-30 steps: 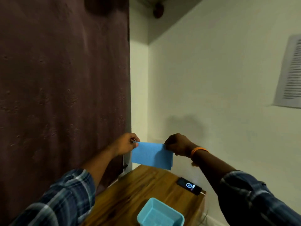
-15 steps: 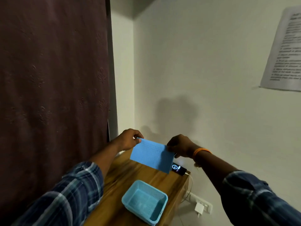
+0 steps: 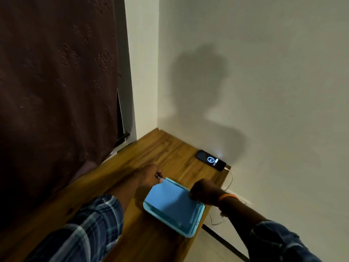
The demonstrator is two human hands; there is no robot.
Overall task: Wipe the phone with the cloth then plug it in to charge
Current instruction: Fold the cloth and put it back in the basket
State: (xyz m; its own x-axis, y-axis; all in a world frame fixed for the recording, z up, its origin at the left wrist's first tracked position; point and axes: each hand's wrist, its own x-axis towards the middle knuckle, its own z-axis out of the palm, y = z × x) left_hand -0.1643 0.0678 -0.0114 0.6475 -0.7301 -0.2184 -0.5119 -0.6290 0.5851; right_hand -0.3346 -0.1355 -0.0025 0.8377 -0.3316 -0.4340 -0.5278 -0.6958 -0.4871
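In the head view, the folded blue cloth, raised a second ago, is now lowered into the blue basket, pinched by the left hand and right hand. The phone, center right on the tabletop, is seen lit with its cable attached, so charging appears done.

1. Looks like a room in a home, in a corner.
2. Dark brown curtain hangs full height on the left, next to plain cream walls.
3. Wooden worktop pushed into the corner, wood-grain finish.
4. Phone lies on it by the wall with its cable dropping over the edge; small blue plastic basket close by.
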